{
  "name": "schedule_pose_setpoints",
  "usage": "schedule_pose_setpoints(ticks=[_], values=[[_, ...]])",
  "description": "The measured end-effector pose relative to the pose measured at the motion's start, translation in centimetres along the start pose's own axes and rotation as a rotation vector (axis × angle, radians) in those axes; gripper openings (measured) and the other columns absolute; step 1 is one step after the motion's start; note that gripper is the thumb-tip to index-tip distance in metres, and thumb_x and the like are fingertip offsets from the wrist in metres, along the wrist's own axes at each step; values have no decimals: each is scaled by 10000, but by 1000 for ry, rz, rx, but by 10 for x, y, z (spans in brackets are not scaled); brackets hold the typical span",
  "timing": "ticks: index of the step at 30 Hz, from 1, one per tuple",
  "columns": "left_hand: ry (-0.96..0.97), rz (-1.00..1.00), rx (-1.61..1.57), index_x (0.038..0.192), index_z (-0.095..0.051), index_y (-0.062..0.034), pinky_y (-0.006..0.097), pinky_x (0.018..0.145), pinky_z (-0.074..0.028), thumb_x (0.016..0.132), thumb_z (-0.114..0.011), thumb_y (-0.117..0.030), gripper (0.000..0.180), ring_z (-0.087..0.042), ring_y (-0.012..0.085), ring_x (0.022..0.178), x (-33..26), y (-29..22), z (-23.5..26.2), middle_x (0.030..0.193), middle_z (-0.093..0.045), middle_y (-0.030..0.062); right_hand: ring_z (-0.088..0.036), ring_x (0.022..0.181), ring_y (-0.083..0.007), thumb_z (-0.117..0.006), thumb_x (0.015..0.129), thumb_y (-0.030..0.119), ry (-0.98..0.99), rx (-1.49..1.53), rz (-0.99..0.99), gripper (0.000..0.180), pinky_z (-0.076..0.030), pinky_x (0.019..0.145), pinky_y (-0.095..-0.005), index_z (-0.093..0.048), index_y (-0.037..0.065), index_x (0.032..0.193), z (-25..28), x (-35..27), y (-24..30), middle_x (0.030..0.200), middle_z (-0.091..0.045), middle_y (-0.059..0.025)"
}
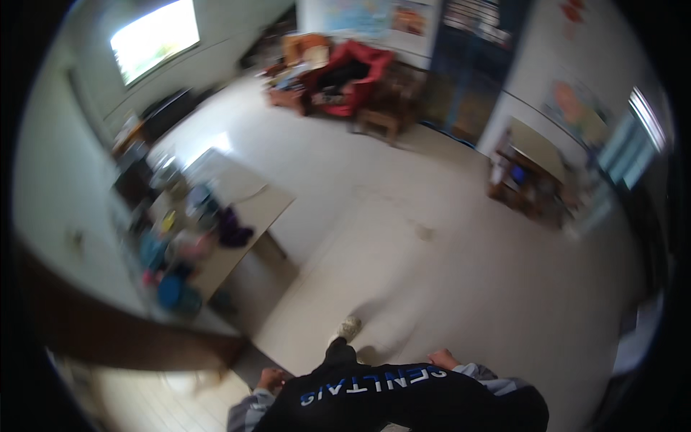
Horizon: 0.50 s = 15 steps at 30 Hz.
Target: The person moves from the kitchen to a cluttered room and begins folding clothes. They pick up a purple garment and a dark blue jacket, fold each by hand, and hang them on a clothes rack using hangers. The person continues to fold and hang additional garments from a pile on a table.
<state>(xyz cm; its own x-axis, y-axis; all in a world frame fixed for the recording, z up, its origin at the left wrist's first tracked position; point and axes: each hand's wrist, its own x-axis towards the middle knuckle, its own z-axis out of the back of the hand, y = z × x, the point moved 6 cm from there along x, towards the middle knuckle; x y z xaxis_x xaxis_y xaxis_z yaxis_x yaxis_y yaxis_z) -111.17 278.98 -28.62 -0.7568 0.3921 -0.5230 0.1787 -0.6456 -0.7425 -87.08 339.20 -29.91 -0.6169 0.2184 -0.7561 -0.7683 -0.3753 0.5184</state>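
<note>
My left hand (271,379) hangs beside my body at the lower edge, near the dark doorway edge. Its fingers look loosely curled, and nothing shows in them. On the other side my right hand (444,358) sticks out past my grey sleeve, also curled and with nothing visible in it, over the pale floor. Between them is my dark top (389,396) with printed lettering. One shoe (350,328) is forward on the floor. Neither hand touches any object that I can see, and the picture is blurred.
A table (270,209) at left bears heaped items and a purple cloth (232,229). Along the far wall are a wooden seat with red cloth (374,57) and a dark door (464,79). A small wooden table (536,151) stands right. A doorway edge (129,335) is close left.
</note>
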Motion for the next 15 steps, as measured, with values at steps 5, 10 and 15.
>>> schedule_pose_setpoints(ticks=[5, 10, 15], values=[[269, 130, 102, 824, -689, -39, 360, 666, -499, 870, -584, -348, 330, -645, 231, 710, 127, -77, 2, 795, -688, 108, -648, 641, -290, -608, 695, 242, -459, -435, 101, 152, -515, 612, -420, -666, 103, 711, -12, -15, -68, 706, -649, -132], [341, 66, 417, 848, -675, -31, 388, 718, -496, 893, -560, -400, 389, -650, 277, 770, 258, -152, -10, 835, -692, 98, -608, 569, -226, -565, 746, 202, -284, 666, -480, 188, -497, 599, -355, -651, 37, 720, -32, -67, -52, 654, -604, -149], [422, 247, 357, 857, -665, -39, 386, 695, -497, 889, -559, -366, 346, -648, 268, 755, 358, -226, -27, 825, -683, 94, -619, 905, -280, -502, 919, 333, -42, 420, 170, 343, -466, 808, -393, -603, 57, 1095, -19, -72, 27, 990, -657, -148]])
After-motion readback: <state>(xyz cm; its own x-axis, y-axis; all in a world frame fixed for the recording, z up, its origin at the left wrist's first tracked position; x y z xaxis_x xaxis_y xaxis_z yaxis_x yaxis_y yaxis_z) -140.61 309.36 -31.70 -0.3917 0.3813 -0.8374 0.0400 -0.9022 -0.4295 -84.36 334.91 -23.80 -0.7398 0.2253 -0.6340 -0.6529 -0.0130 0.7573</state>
